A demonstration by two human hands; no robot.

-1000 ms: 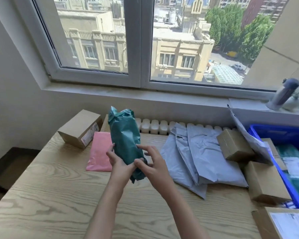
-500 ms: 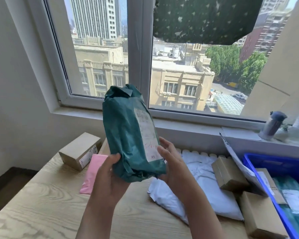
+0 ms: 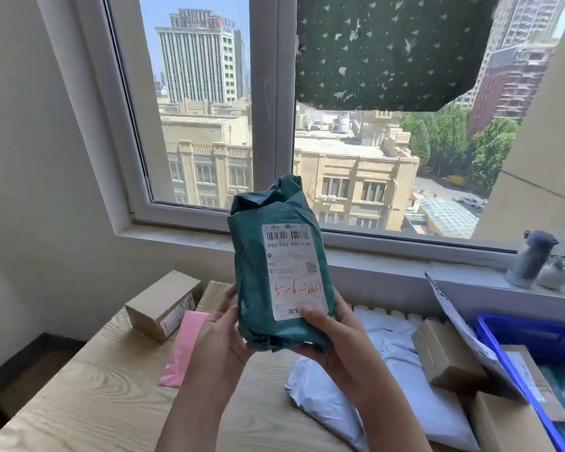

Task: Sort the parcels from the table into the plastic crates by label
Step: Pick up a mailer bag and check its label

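Item in hand: green poly-mailer parcel, standing upright above the table, with its shipping label facing the wearer. The left hand is gripping its lower left edge, fingers curling behind it. The right hand is cupping the lower right corner, thumb lying across the label's bottom. Sorted so far, judging by contents: the blue plastic crate, well right of the right fingers and the only crate in view, is holding a cardboard box and something teal, too blurred to name. Waiting on the table: pink mailer and labelled carton beyond the left fingers, white mailers lying below the right hand, and brown cartons sitting between those and the crate. Status: the label is being read, and most of the lot is probably awaiting sorting.
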